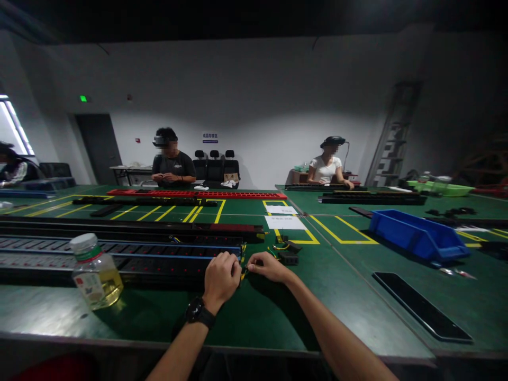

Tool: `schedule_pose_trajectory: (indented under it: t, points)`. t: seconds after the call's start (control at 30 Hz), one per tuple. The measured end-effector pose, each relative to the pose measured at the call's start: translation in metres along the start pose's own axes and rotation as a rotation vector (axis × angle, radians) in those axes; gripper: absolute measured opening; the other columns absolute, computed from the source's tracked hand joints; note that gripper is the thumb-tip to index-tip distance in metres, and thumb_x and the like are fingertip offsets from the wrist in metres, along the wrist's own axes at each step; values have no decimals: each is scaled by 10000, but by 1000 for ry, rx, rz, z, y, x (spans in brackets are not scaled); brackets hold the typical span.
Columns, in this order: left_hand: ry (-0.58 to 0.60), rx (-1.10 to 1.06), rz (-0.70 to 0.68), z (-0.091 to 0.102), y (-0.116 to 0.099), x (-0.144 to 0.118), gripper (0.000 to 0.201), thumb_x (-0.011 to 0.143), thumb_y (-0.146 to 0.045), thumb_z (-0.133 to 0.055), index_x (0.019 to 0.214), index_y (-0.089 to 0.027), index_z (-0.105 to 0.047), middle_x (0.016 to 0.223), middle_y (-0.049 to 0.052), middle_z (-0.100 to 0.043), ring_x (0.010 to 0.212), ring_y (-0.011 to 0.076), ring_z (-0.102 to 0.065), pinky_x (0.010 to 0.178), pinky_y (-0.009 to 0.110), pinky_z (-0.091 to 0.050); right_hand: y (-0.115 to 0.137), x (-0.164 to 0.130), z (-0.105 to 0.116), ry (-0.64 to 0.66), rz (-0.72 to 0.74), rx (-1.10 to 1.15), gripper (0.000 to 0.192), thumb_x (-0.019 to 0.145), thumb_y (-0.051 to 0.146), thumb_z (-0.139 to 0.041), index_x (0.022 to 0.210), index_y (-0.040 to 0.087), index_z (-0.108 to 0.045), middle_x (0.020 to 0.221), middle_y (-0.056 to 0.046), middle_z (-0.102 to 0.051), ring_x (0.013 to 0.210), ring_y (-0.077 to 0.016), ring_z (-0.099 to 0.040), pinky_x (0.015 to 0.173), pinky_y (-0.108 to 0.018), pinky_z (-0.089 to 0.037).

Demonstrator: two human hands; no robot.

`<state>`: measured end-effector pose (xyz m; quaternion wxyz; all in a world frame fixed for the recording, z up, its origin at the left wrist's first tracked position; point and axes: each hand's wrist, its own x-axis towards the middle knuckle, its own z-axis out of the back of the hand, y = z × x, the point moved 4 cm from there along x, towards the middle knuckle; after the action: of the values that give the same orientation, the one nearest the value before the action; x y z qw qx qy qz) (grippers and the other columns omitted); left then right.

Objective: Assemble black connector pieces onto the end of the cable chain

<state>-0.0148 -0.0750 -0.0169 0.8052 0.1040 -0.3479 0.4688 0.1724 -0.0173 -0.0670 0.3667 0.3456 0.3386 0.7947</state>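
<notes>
Long black strips with rows of red dots (159, 268) lie across the left of the table, edged by blue rails. At their right end my left hand (223, 278), wearing a black watch (199, 313), is closed with curled fingers; what it grips is hidden. My right hand (268, 266) pinches with thumb and forefinger just to the right of that end, at a thin yellow-green wire (243, 275). The wire is small and partly covered by the fingers. Just beyond my right hand sit a small black connector block (289, 258) and more yellow-green wires (281, 246).
A capped bottle of yellow liquid (97, 278) stands in front of the strips. Right of me are a blue bin (416, 235) and a phone-like black slab (423, 307). White papers (288, 222) and a red rail (194, 194) lie farther back. Two people work across the green table (341, 296).
</notes>
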Motion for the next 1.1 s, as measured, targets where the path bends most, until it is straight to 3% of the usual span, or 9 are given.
schedule_pose_trajectory:
  t: [0.27,0.47,0.83,1.1]
  points:
    - [54,21,6,1,-5,2,198,948,-200,-482,795,-223,-605,844,44,-649,850,210,-587,775,353,-403,11,-5,5,77,-32,102,520,838,657,-716,901,141,-723,768,-31,-671,665,-141,-546,633,-256,-434]
    - [107,36,-75,2,-12,3,153,929,-265,-534,805,-221,-613,872,60,-648,882,229,-579,764,370,-400,7,-4,8,104,-36,41,534,861,662,-682,915,132,-719,775,-32,-667,681,-146,-546,628,-255,-430]
    - [172,154,-184,2,-18,2,195,841,-384,-660,920,-207,-667,948,111,-652,959,295,-557,805,429,-406,0,2,9,129,35,-175,252,920,378,-685,950,140,-762,881,-52,-731,806,-178,-615,753,-273,-457]
    - [204,115,-218,-1,-16,2,123,849,-323,-633,837,-215,-690,888,112,-662,943,297,-547,790,432,-387,9,1,10,148,63,-291,153,890,272,-746,984,171,-811,879,-43,-708,835,-181,-602,779,-269,-440]
